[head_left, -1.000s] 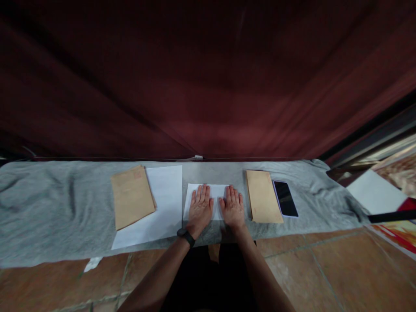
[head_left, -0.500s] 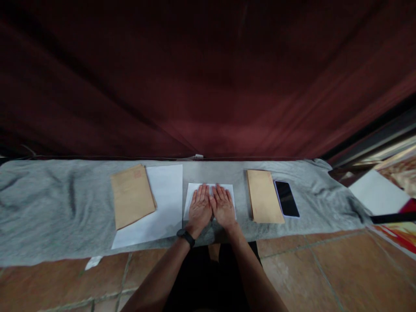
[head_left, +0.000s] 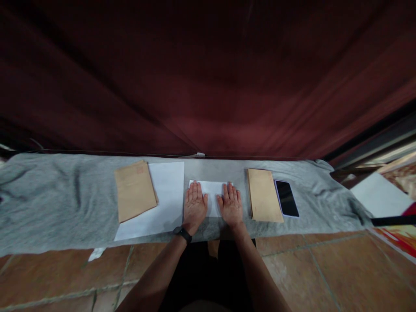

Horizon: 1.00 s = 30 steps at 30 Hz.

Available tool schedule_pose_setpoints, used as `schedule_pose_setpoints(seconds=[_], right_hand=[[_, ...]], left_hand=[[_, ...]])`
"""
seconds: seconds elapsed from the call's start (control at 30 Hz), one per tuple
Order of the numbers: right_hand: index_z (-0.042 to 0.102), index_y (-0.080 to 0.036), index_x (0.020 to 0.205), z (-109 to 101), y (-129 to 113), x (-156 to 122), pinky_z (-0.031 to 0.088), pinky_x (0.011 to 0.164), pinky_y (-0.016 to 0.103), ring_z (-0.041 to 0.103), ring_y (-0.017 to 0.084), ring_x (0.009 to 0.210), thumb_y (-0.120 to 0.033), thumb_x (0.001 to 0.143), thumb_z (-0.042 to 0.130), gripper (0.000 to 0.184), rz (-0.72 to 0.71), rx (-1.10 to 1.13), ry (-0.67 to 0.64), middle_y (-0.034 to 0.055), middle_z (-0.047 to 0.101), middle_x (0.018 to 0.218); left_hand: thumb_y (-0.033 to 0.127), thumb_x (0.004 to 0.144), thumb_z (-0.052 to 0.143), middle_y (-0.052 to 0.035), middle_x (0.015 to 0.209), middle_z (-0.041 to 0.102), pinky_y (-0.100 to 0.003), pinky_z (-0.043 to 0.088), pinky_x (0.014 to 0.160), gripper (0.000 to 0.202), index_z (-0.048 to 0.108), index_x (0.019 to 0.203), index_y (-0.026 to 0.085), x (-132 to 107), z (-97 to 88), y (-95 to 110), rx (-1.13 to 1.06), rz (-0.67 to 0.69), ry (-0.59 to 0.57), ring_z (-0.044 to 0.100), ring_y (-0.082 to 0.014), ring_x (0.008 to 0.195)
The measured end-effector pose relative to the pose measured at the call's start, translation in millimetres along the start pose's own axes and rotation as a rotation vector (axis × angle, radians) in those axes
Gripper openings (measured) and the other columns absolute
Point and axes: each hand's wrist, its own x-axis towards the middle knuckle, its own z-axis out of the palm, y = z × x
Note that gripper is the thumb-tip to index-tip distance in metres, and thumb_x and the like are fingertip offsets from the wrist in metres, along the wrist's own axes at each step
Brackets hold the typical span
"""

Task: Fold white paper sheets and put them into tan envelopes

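Note:
My left hand (head_left: 195, 205) and my right hand (head_left: 231, 206) lie flat, palms down and fingers stretched out, on a folded white paper (head_left: 212, 193) in the middle of a grey cloth (head_left: 65, 203). The left hand covers the paper's left edge, the right hand its right edge, and a strip of white shows between them. A black band sits on my left wrist. Neither hand holds anything.
Left of the hands a brown envelope (head_left: 134, 190) lies on a large white sheet (head_left: 165, 195). To the right lie another brown envelope (head_left: 263, 195) and a dark phone (head_left: 286, 198). A dark red curtain hangs behind; tiled floor lies in front.
My hands, side by side and touching half a second ago, have slid apart along the white paper. The view has shifted slightly.

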Motion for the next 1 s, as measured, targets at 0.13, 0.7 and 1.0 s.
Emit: schedule_pose_setpoints(seconds=[0.13, 0.7, 1.0], right_hand=[[0.038, -0.008, 0.154, -1.5, 8.9, -5.2, 0.027, 0.119, 0.051, 0.038, 0.031, 0.146, -0.044, 0.106, 0.039, 0.060, 0.017, -0.014, 0.005, 0.0214, 0.041, 0.157], [0.042, -0.014, 0.153, -14.4, -55.5, -25.1, 0.029, 0.122, 0.042, 0.037, 0.021, 0.148, -0.035, 0.107, 0.033, 0.051, -0.175, 0.238, -0.104, 0.0115, 0.046, 0.156], [0.036, -0.011, 0.156, -15.1, -18.7, -39.1, 0.027, 0.122, 0.047, 0.035, 0.026, 0.149, -0.033, 0.106, 0.036, 0.054, -0.101, 0.078, -0.043, 0.0162, 0.039, 0.160]], left_hand=[[0.032, 0.102, 0.035, -0.0263, 0.160, 0.033, -0.054, 0.027, 0.123, 0.062, 0.032, 0.153, -0.003, -1.7, -0.4, 0.5, -0.007, -0.007, 0.024, 0.026, -0.0329, 0.153], [0.026, 0.101, 0.035, -0.0194, 0.166, 0.023, -0.055, 0.027, 0.122, 0.058, 0.032, 0.156, 0.008, -1.9, 1.1, -8.6, 0.003, 0.045, -0.068, 0.012, -0.0297, 0.156], [0.031, 0.102, 0.036, -0.0208, 0.163, 0.030, -0.055, 0.026, 0.122, 0.057, 0.037, 0.153, 0.006, -3.1, -4.9, -1.4, -0.007, 0.051, -0.030, 0.020, -0.0312, 0.154]])
